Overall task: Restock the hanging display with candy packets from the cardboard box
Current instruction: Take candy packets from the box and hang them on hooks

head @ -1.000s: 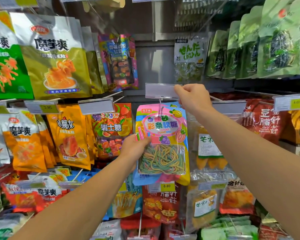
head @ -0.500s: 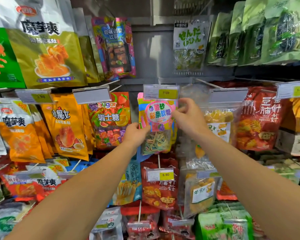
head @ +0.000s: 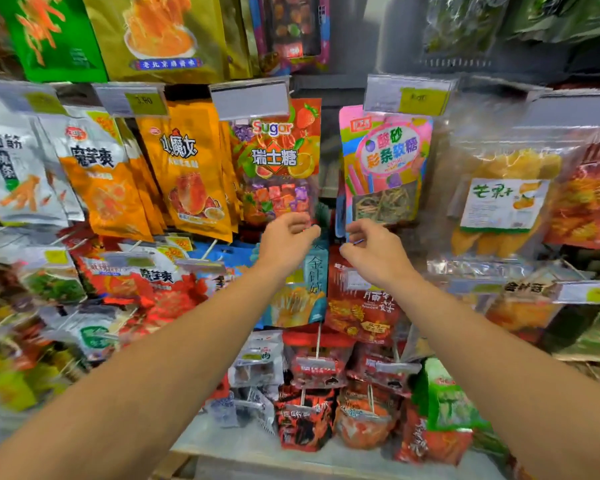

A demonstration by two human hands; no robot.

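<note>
**Candy packet on its hook, both hands just below**

The pink candy packet (head: pixel 385 161) hung upright on the hanging display, its long axis vertical and its printed face turned outward, top edge tucked behind a price tag (head: pixel 409 97). Whether more packets hung behind it could not be told. To its left hung one fruit-sugar packet (head: pixel 278 161), and to its right one clear bag of dried mango (head: pixel 503 199). Left of the sugar packet hung a row of orange snack bags (head: pixel 191 181), several deep; blur prevented an exact count.

Two bare forearms reached up from the lower corners. The left hand (head: pixel 286 240) hovered just under the sugar packet, fingers loosely curled and holding nothing. The right hand (head: pixel 373 251) sat just below the candy packet's bottom edge, fingers likewise loosely curled and empty, apparently clear of the packet. The two hands were near each other, apart.
</note>
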